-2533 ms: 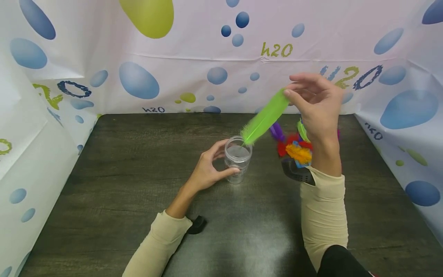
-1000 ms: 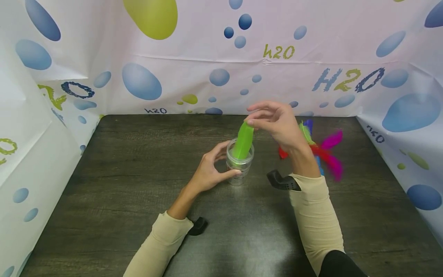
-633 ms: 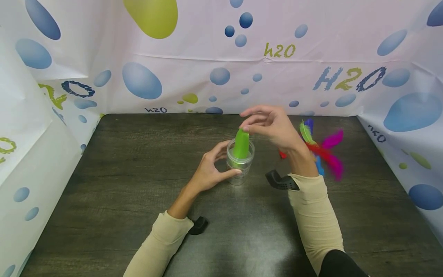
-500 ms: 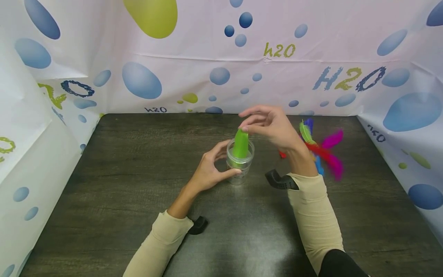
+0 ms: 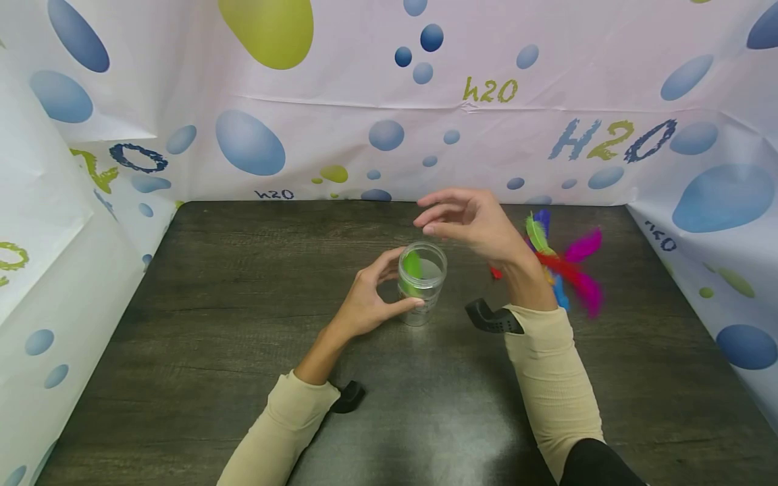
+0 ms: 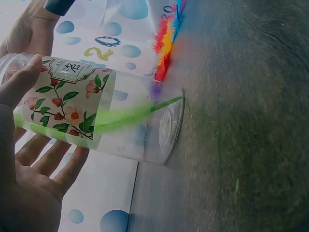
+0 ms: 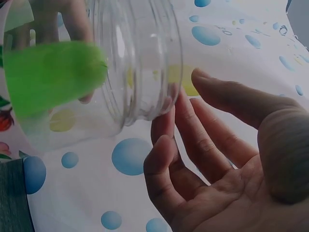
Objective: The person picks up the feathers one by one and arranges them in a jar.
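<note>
A clear plastic jar (image 5: 428, 291) with a screw-thread rim and a flowered label (image 6: 67, 104) stands upright on the dark table. My left hand (image 5: 369, 297) grips its side between thumb and fingers. Inside the jar leans a bright green feather (image 5: 412, 266); in the left wrist view its quill reaches the jar's bottom, and in the right wrist view its tip lies below the rim. Just above and behind the jar's mouth hovers my right hand (image 5: 471, 223), fingers loosely bent and holding nothing.
Right of the jar lies a pile of colored feathers (image 5: 568, 266), red, magenta, blue and green, partly hidden behind the right wrist. A white printed sheet (image 5: 340, 88) walls in the table (image 5: 243, 283) at the back and sides.
My right hand carried the green feather left from over the table, lowered it into the jar and let go. The feather dropped below the rim. My left hand kept its hold.
</note>
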The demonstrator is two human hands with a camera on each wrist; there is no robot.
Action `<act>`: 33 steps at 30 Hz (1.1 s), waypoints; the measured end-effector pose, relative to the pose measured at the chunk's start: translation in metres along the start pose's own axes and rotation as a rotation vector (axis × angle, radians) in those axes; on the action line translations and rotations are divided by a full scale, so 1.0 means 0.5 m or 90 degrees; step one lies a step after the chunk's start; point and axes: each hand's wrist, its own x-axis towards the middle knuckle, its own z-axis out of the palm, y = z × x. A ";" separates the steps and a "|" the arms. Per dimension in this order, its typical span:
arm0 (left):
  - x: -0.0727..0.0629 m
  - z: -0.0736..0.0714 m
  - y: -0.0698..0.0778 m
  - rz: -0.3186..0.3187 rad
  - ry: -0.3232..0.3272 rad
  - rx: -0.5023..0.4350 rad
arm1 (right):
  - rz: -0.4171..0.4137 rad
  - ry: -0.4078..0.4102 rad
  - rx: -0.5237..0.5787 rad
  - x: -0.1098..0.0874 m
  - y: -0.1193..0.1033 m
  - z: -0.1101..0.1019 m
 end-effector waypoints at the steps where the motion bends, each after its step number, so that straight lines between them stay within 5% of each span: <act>1: 0.000 0.000 0.000 0.001 0.000 0.000 | 0.000 0.004 -0.006 0.000 0.001 -0.001; 20: -0.001 0.001 0.001 0.009 0.004 0.007 | -0.025 0.072 -0.051 -0.021 0.008 -0.018; 33: -0.001 0.000 0.001 0.009 0.006 0.007 | 0.028 0.163 -0.159 -0.052 0.024 -0.053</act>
